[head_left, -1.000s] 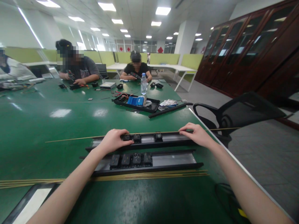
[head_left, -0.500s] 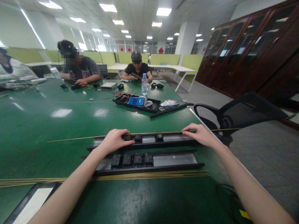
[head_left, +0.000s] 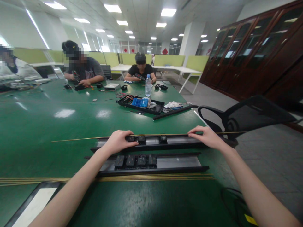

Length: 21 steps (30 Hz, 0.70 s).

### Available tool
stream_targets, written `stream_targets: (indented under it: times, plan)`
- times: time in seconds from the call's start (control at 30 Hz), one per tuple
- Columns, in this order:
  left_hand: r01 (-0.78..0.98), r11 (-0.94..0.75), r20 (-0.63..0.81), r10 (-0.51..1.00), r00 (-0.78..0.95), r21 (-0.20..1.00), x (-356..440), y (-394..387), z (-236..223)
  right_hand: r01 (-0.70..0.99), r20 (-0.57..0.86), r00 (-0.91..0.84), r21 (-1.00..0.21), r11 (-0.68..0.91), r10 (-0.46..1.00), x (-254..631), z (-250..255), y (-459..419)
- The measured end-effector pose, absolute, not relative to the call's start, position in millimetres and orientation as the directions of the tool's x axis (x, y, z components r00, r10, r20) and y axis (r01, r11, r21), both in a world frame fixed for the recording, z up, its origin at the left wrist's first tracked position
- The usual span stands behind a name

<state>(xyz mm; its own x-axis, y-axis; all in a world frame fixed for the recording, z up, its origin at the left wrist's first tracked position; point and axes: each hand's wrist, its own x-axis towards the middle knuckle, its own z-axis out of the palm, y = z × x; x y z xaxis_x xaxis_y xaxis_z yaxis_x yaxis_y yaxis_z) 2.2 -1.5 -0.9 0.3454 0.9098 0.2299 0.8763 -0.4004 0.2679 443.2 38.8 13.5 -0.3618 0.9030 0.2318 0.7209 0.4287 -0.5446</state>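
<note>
While One Hand Pinches a Thin Gold Rod, Three Black Blocks Show Beside It

As I count things, I find two bare hands at one thin gold rod [head_left: 75, 139]. The right hand [head_left: 205, 136] pinches it between finger and thumb. The left hand [head_left: 119, 141] is bent around the far wall and one block, but I cannot tell if it grips the rod too. The rod lies along the back edge of the far trough [head_left: 165, 146], and both its ends stick out past the trough.

Three black blocks [head_left: 163, 138] show in that trough. Four more black blocks [head_left: 141, 160] sit in a row in the near trough [head_left: 177, 162], so that makes two troughs and seven blocks. In front lies a bunch of gold rods [head_left: 151, 178], too close together to count. All this is on the green tabletop [head_left: 82, 126].

Farther back are one bottle [head_left: 148, 85], one black tray [head_left: 156, 110] with one blue block [head_left: 140, 102], and three people [head_left: 86, 67].

Since one second ago, the right hand has slid a little to the right along the rod. The left hand has stayed by the same block. The whole view has moved slightly, too.
</note>
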Motion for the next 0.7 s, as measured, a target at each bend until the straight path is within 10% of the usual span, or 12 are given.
stream_targets:
  times: [0.7]
  plan:
    - [0.88,-0.393,0.231,0.912,0.338,0.266,3.0,-1.8,-0.6,0.747,0.16,-0.319,-0.564,0.352,0.934,468.9,16.9,42.8]
